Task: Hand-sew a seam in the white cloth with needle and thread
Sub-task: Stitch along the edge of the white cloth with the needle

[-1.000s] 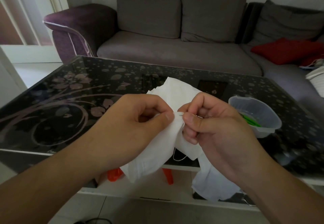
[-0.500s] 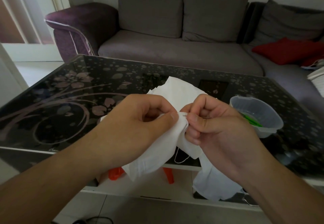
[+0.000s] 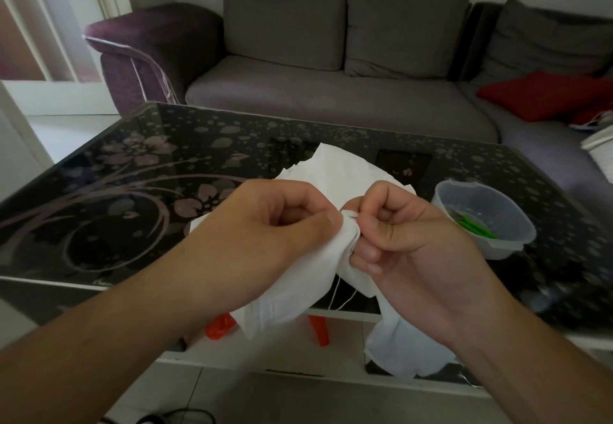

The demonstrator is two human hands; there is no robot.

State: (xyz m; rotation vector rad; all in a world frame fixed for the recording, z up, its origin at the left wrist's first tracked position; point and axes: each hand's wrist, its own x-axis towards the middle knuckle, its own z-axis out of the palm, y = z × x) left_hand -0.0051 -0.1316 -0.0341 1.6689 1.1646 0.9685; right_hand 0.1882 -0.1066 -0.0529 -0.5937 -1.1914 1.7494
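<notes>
I hold a white cloth [image 3: 335, 178] above the near edge of the table, its ends drooping below both hands. My left hand [image 3: 265, 234] pinches a fold of the cloth between thumb and curled fingers. Touching that fold from the right, my right hand [image 3: 408, 241] pinches the thin needle [image 3: 352, 213] at the cloth's edge. Only a short silver bit of the needle shows between the thumbs. A loop of white thread [image 3: 338, 297] hangs under the hands.
A black glass table [image 3: 132, 191] with a flower pattern lies under the hands. A clear plastic bowl [image 3: 481, 221] with green-handled items stands at the right. A grey sofa [image 3: 331, 91] with a red cushion [image 3: 544, 95] is behind. Orange objects [image 3: 219, 324] sit below the table.
Both hands have stayed pressed together on the fold. My right thumb and forefinger have shifted slightly along the needle at the cloth's edge.
</notes>
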